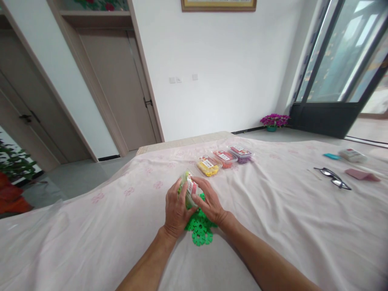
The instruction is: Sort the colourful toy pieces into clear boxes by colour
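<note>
A clear plastic box (191, 186) with a red and white label is tilted on its side between my hands. Yellow-green pieces show through its left side. My left hand (176, 210) grips the box from the left, fingers along its side. From the right, my right hand (209, 201) holds it, with the fingers over the labelled face. Several green snowflake-shaped plastic pieces (200, 228) lie on the cloth under and in front of the hands. The box's lower edge is partly hidden by my fingers.
Beyond my hands stand boxes of yellow (208, 165), orange-red (224, 159) and purple pieces (241, 154). Glasses (332, 178), a pink cloth (362, 174), a blue item (332, 156) and a white pack (352, 155) lie at the right on the wrinkled pink bedsheet (121, 230).
</note>
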Tool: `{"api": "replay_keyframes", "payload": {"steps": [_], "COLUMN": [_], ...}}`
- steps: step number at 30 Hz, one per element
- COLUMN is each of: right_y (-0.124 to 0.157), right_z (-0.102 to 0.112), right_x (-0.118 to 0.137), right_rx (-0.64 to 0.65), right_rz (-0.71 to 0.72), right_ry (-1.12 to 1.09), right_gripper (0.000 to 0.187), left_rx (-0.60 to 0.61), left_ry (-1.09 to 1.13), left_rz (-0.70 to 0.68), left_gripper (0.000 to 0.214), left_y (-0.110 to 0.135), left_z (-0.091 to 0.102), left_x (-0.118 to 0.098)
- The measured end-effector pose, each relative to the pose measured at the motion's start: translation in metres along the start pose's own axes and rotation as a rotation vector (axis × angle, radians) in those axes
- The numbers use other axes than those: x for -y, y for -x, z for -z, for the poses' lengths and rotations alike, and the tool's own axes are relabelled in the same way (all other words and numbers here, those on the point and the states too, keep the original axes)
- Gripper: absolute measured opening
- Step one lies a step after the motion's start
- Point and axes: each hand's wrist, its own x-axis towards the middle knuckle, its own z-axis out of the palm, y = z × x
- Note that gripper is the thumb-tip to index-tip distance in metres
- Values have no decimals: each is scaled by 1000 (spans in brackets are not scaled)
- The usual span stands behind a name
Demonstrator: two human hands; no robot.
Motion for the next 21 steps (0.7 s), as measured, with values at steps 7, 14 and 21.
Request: {"api": "replay_keyframes", "payload": {"steps": [7,14,21], "right_y": [2,-1,-4], "right_z": [-9,-7,-9], "right_x": [8,17,25], "right_rx": [27,-28,-61], "right_rz": [17,-76,-107], "right_ry": [112,169,216], "right_gripper": [61,47,19], "left_rx": [-28,16,100], "left_ry": [1,-25,-24], "left_rz": [-133,-180,-98], "left_gripper": [74,78,83], "left_y": [0,-3,0], "left_z": [0,3,-2], "left_x": [5,9,8]}}
